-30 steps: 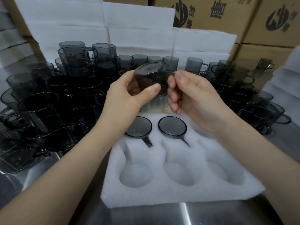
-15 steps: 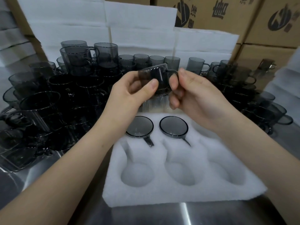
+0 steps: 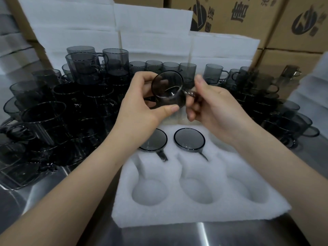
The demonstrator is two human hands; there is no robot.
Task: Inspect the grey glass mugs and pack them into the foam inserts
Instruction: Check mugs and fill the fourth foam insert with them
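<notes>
Holding one grey glass mug (image 3: 166, 89) in both hands, the person has it in the air above the far edge of the foam insert (image 3: 195, 215), clear of the foam.

- Mug attitude: tipped on its side, one round end facing the camera. Mouth or base: cannot tell through the dark glass.
- Left hand (image 3: 138, 107): wrapped round the mug body, thumb pressed under the lower rim, fingers curled over the top.
- Right hand (image 3: 213, 107): fingers curled in, pinching the handle on the mug's right side. Fingertips slightly blurred.
- Insert: lies on the steel table (image 3: 159, 237), two rows of round cavities with handle slots. Far row holds two packed mugs, left one (image 3: 154, 139) and middle one (image 3: 189, 139), handles lying in slots that point toward the near row. Far-right cavity hidden behind the right wrist.
- Loose mugs: a dense stacked mass (image 3: 62, 107) left of the insert, a smaller group (image 3: 276, 103) to its right, a single row along the back.
- Behind: white foam sheets (image 3: 152, 20) stacked upright, printed cardboard boxes (image 3: 292, 23) beyond.
</notes>
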